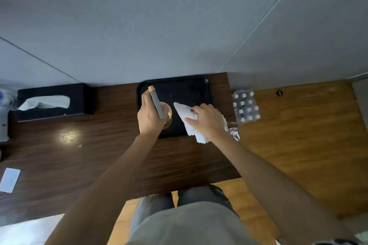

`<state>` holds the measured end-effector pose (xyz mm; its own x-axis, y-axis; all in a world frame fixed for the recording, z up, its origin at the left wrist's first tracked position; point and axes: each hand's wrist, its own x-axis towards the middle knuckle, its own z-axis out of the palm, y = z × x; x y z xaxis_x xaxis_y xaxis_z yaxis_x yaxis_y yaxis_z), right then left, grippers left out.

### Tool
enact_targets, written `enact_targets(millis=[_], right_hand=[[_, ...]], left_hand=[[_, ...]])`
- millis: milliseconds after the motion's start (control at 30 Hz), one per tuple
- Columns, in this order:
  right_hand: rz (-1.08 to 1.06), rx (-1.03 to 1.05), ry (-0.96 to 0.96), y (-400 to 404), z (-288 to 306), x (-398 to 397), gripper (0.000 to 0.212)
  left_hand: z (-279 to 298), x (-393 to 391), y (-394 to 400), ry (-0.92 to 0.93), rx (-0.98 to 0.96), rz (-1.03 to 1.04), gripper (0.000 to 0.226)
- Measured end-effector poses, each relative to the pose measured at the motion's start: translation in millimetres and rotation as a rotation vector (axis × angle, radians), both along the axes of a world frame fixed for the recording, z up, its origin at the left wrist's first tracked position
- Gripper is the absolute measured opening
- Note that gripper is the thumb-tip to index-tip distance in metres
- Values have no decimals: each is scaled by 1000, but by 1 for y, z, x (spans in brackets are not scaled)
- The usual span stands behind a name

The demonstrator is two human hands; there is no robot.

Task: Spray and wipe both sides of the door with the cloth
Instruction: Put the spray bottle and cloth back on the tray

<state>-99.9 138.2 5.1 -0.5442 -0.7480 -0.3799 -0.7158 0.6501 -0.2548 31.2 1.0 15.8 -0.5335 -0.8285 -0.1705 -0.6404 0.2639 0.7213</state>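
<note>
left hand [150, 114] grips spray bottle [157, 103]; right hand [208, 119] holds cloth [184, 110].

Single head view, steep downward over desk [99, 155], close above hands, facing wall [159, 26]

My left hand [150, 114] grips a slim grey bottle [157, 103] with an orange cap, held over the black tray [201, 89] on the dark wooden surface [99, 149]. My right hand [207, 119] holds the white cloth [188, 119], fingers [194, 116] curled into it, above the tray. A black tissue box [53, 101] sits well to the left, and a pack of white-capped bottles [246, 106] lies just right of the tray.
</note>
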Motion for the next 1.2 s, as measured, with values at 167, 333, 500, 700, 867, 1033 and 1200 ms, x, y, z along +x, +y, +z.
enact_targets(millis=[167,333,500,700,867,1033,1200], right_hand=[[-67,5,17,-12,-13,-11,46],[-117,-79,46,-22,-23,-17,42],[-150,-175,91,-22,-39,-13,38],[-131,-231,88,-19,-53,-11,40],[-168,-315,91,-23,-48,-14,38],[-155,-523,125,-15,-34,-12,43],[-121,-573,143,-3,-31,-12,52]], left_hand=[[-28,-32,-41,29,86,60,56],[-56,-51,-65,52,92,62,62],[-88,-60,-68,61,19,-35,68],[-101,-61,-67,46,50,1,85],[-84,-42,-28,53,138,205,103],[-41,-34,25,304,781,302,48],[-11,-52,20,397,880,53,16]])
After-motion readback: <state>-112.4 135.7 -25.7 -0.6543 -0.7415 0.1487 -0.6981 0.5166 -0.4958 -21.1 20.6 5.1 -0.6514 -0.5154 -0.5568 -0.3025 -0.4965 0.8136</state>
